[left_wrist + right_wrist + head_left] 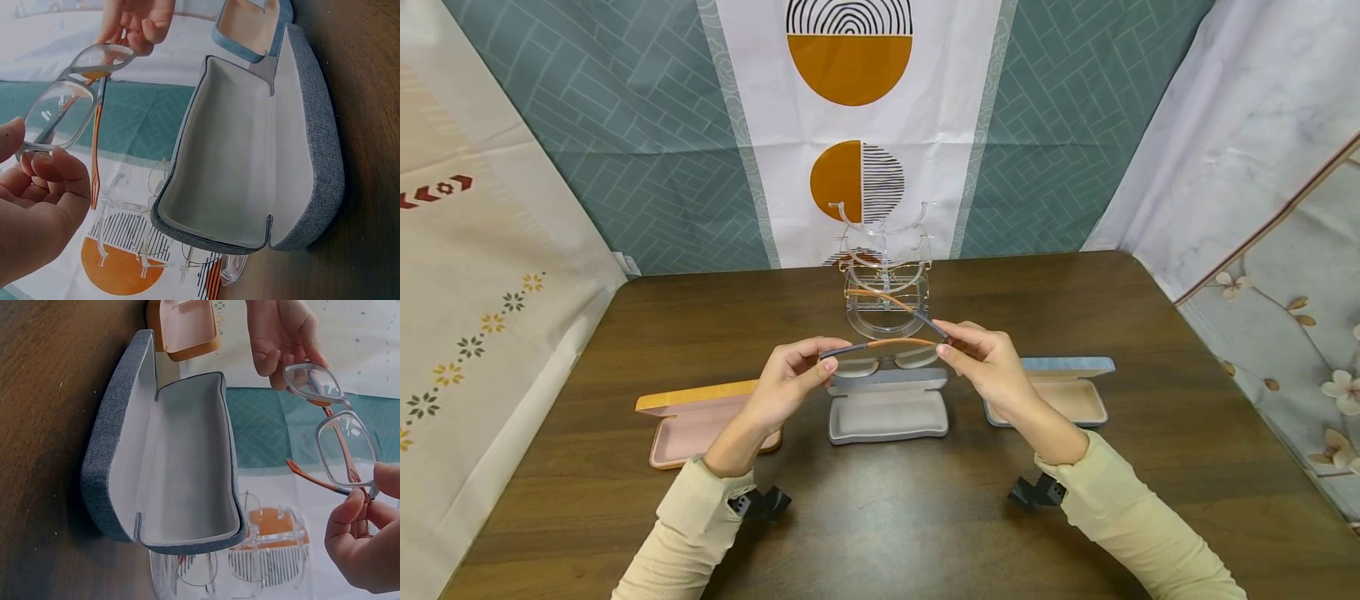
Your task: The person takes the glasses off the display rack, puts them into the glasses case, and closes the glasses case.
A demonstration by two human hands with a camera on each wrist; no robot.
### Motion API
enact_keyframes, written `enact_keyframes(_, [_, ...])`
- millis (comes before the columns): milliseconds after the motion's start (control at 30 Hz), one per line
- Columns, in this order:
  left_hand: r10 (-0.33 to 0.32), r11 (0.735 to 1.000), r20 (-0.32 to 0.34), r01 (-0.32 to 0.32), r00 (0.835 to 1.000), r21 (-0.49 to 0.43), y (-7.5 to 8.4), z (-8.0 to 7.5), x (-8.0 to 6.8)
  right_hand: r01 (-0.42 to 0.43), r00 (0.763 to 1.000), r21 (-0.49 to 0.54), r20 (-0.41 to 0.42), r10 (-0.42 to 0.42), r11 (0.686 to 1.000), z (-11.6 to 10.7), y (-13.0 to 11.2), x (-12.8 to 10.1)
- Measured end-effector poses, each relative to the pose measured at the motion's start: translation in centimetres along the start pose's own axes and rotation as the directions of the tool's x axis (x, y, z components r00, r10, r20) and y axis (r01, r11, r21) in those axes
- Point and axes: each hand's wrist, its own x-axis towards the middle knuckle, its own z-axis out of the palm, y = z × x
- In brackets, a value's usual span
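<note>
Both hands hold a pair of glasses [901, 341] with clear lenses, a grey front frame and orange-tipped temples. My left hand [793, 377] pinches one end of the front between thumb and fingers. The opposite end is pinched by my right hand [988, 362]. Both temples are unfolded and point away toward the back of the table. Just below the glasses in the head view, a grey glasses case [889, 417] lies with its lid up. Its pale lining [219, 156] shows bare in the left wrist view.
A yellow case [700, 429] with pink lining lies open at left, partly behind the left forearm. At right is an open blue case [1075, 400] with beige lining. Behind the glasses stands a clear display stand [886, 275] carrying thin wire-framed glasses. Patterned cloth [662, 150] hangs behind the table.
</note>
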Motion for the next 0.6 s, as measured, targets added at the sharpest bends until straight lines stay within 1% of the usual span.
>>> enact_keyframes(333, [-0.005,1.000,0.002,0.005,1.000,0.010,0.10,-0.06,-0.03,0.002,1.000,-0.012,0.022,-0.002,1.000,-0.11,-0.03,-0.05])
enact_keyframes(600, [0.003,1.000,0.000,-0.003,1.000,0.018,0.08,-0.09,-0.05,-0.012,1.000,-0.045,0.027,0.013,0.999,-0.12,0.03,-0.09])
